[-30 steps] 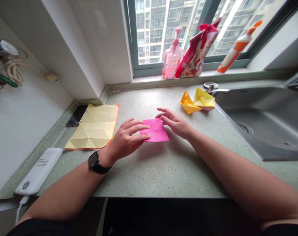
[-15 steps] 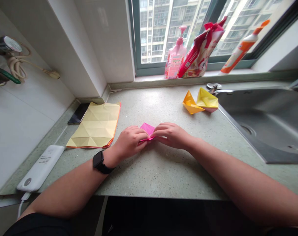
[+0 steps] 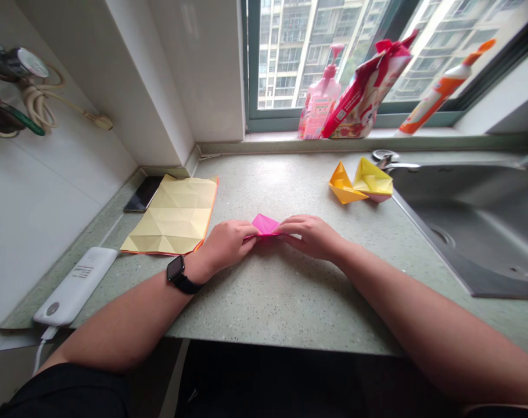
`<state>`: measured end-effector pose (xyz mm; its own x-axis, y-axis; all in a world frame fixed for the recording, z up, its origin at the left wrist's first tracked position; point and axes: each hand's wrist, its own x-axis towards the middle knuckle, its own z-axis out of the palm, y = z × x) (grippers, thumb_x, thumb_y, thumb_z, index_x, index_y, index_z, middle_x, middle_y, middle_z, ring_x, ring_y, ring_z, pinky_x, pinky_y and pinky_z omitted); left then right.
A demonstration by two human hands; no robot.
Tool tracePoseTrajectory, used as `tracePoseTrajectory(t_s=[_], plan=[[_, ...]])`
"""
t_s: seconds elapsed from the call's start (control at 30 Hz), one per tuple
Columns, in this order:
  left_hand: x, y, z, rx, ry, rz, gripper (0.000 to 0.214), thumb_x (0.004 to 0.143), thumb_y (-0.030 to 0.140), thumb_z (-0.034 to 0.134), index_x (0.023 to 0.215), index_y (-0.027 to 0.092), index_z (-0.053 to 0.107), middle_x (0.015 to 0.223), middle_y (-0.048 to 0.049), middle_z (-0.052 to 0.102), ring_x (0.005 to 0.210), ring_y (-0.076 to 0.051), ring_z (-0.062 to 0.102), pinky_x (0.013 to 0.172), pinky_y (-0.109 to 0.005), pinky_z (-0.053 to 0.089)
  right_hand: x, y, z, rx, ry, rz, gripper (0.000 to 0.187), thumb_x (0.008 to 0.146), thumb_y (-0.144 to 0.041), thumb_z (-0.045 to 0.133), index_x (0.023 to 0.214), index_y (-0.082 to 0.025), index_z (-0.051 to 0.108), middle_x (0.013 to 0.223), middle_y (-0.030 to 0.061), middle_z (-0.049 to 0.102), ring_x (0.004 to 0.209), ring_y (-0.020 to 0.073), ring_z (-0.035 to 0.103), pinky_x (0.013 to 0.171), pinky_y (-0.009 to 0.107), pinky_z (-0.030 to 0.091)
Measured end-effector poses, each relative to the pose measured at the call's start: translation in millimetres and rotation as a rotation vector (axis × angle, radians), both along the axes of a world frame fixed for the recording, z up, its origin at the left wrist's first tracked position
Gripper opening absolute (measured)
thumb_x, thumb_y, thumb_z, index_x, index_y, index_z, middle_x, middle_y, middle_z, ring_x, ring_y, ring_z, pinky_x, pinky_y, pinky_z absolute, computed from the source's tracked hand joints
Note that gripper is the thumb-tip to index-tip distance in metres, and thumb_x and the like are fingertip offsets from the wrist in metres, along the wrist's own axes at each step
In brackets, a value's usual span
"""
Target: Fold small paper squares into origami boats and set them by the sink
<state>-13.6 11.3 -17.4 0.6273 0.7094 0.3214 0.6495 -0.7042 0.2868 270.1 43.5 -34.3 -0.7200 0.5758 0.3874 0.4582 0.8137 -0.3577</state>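
Note:
A folded piece of pink paper (image 3: 265,224) lies between my hands near the middle of the counter, its pointed top facing the window. My left hand (image 3: 233,241) pinches its left end, and a black watch is on that wrist. At the right end, my right hand (image 3: 309,234) grips the paper between thumb and fingers. Both fingertips cover the ends of its lower edge. Farther right stand two folded paper boats, an orange one (image 3: 344,187) and a yellow one (image 3: 374,179), side by side and touching.
Left of my hands lies a stack of creased paper (image 3: 170,212), beside a dark phone (image 3: 144,194). A white power bank (image 3: 76,287) with a cable sits at the left. The sink (image 3: 446,273) is on the right. A pump bottle (image 3: 319,104) and a red bag (image 3: 368,96) stand on the sill.
My hands have moved slightly apart along the pink paper, so more of its middle and lower edge shows. The whole view has shifted a little.

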Motion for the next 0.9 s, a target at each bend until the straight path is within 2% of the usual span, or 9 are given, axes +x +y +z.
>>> tracePoseTrajectory(t_s=[0.17,0.37,0.6,0.7,0.77,0.9], plan=[[-1.2,2.2,-2.8,-0.008,0.009,0.029,0.017,0.103,0.019,0.064,0.105,0.020,0.081,0.097,-0.0056,0.081,0.087,-0.021,0.072,0.080,-0.032,0.054,0.7,-0.6,1.1,0.025,-0.016,0.004,0.024,0.107,-0.024,0.060,0.108,-0.026,0.083,0.097,0.0060,0.082,0.085,0.0209,0.074,0.077,0.035,0.057],[-1.7,5.0,-3.2,-0.064,0.082,0.057,0.015,0.100,0.015,0.066,0.098,0.019,0.080,0.097,-0.0058,0.078,0.092,-0.023,0.071,0.084,-0.034,0.053,1.0,0.4,1.4,0.030,-0.028,0.002,0.021,0.106,-0.021,0.062,0.108,-0.026,0.082,0.104,0.0048,0.083,0.093,0.0195,0.074,0.083,0.034,0.057],[0.8,2.2,2.7,-0.095,0.046,0.081,0.014,0.102,0.019,0.068,0.093,0.019,0.079,0.090,-0.0042,0.077,0.083,-0.021,0.069,0.076,-0.033,0.048,1.6,-0.7,5.6,-0.022,-0.022,0.008,0.017,0.105,-0.022,0.063,0.097,-0.024,0.077,0.088,0.0033,0.077,0.081,0.0172,0.069,0.074,0.030,0.051],[1.5,0.3,5.5,-0.133,0.031,0.086,0.018,0.105,0.025,0.068,0.092,0.019,0.077,0.088,-0.0041,0.077,0.082,-0.021,0.069,0.075,-0.033,0.048,0.3,-1.8,6.5,-0.089,-0.016,-0.055,0.013,0.103,-0.023,0.065,0.099,-0.024,0.077,0.088,0.0026,0.078,0.079,0.0163,0.069,0.075,0.030,0.051],[2.0,-0.3,5.9,-0.163,0.008,0.107,0.016,0.106,0.028,0.068,0.096,0.019,0.077,0.091,-0.0046,0.079,0.084,-0.021,0.070,0.076,-0.033,0.049,-1.2,-2.3,6.0,-0.143,-0.036,-0.136,0.012,0.102,-0.025,0.067,0.107,-0.025,0.078,0.088,0.0017,0.078,0.076,0.0159,0.069,0.074,0.030,0.051],[3.1,0.7,3.3,-0.214,-0.041,0.210,0.012,0.104,0.027,0.073,0.112,0.019,0.072,0.096,-0.0053,0.079,0.084,-0.021,0.072,0.075,-0.033,0.051,-4.9,-1.9,2.0,-0.214,-0.055,-0.275,0.026,0.101,-0.026,0.069,0.126,-0.025,0.075,0.088,0.0016,0.078,0.075,0.0165,0.069,0.074,0.031,0.052]])
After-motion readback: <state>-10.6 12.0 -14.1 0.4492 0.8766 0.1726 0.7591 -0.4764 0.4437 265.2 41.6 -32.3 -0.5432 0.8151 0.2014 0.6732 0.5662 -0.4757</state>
